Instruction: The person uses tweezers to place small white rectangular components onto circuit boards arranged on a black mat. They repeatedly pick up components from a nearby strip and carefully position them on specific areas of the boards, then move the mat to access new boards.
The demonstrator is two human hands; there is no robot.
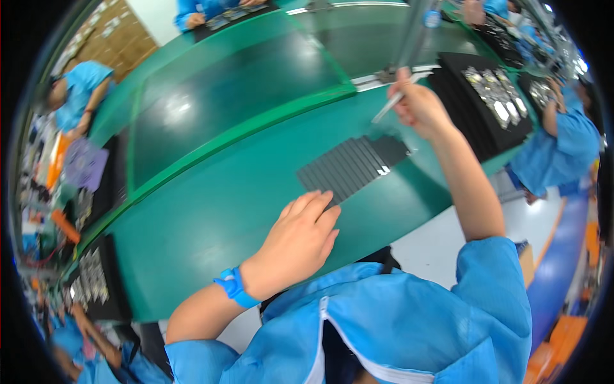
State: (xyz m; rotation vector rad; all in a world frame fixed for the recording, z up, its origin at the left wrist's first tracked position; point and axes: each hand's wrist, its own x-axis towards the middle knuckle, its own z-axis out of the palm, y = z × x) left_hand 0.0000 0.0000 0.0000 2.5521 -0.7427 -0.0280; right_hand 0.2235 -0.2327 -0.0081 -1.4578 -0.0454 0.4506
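Note:
A row of dark grey flat strips [339, 168] lies side by side on the green table, slightly overlapping, with small white bits at the right edge. My left hand [297, 237], a blue band at its wrist, lies with fingers stretched out, the fingertips at the near-left end of the row. Above the far right of the row, my right hand [419, 105] is closed around a slim silver-white tool [387, 108] that points down and left. It is blurred, so its exact kind does not show. A darker piece [390, 150] lies below that hand at the row's far end.
A stack of black trays [470, 131] with shiny metal parts stands at the right. Another black tray [112, 278] with parts lies at the left. Beyond the green ledge [236, 134] runs a dark green belt-like surface [236, 96]. A metal post [412, 38] rises behind my right hand. Several co-workers in blue sit around.

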